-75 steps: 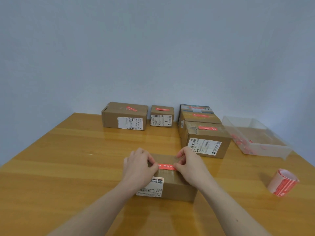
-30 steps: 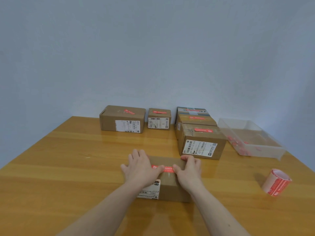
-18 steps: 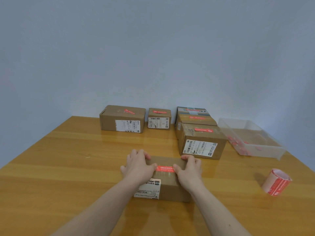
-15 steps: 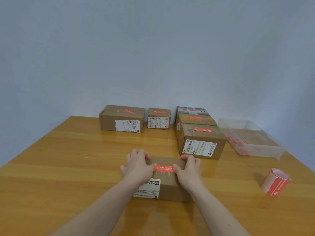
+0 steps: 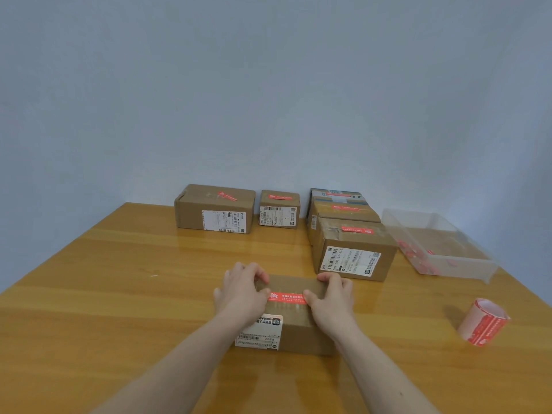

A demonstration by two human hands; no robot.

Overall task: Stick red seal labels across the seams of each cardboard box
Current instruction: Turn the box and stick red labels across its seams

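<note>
Hands, left hand (image 5: 241, 289) and right hand (image 5: 330, 295), grip the nearest box (image 5: 294, 318) on the tabletop (image 5: 119, 294), fingers curled over its ends beside the red label (image 5: 287, 297). Uneven pressing could leave the label wrinkled or lifting off the seam.

Your left hand (image 5: 242, 291) and right hand (image 5: 331, 300) grip the ends of a box (image 5: 294, 321) on the desk (image 5: 119, 294), thumbs at either end of the red label (image 5: 287, 297) on its top. Five labelled boxes (image 5: 354, 249) stand behind. A clear tray (image 5: 439, 243) and label roll (image 5: 484, 322) sit right.
</note>
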